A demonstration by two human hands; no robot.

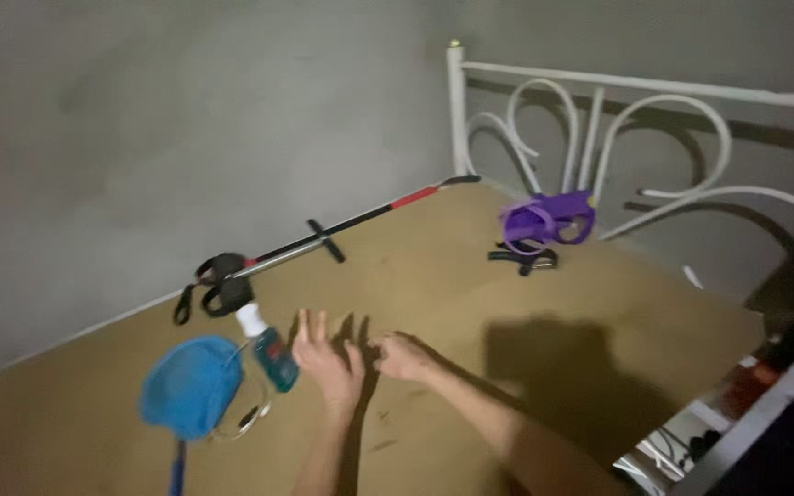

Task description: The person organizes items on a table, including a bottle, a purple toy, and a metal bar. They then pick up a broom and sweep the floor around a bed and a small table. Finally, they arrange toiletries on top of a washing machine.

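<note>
Left hand: the left hand (326, 361) is held over the bare board of the bed (434, 303), open, fingers spread and pointing up and away, holding nothing.
Right hand: the right hand (403, 356) is just beside the left, fingers loosely curled, empty; whether its tips touch the board cannot be told.
Nearest thing: a small teal bottle with a white cap (266, 349) lies on the board just left of the left hand, close to it but apart.
Blue piece: a round blue net-like head on a blue handle (190, 386) lies left of the bottle, a thin wire loop between them.
Pole: a long metal pole with a red section and black crossbar (342, 230) lies slantwise toward the far corner, black straps (218, 285) at its near end, just above the bottle's cap.
Purple item: a purple strapped bundle (544, 220) sits well apart, near the white metal headboard (599, 138), with a black strap (524, 260) before it.
Wall: grey, plain.
</note>
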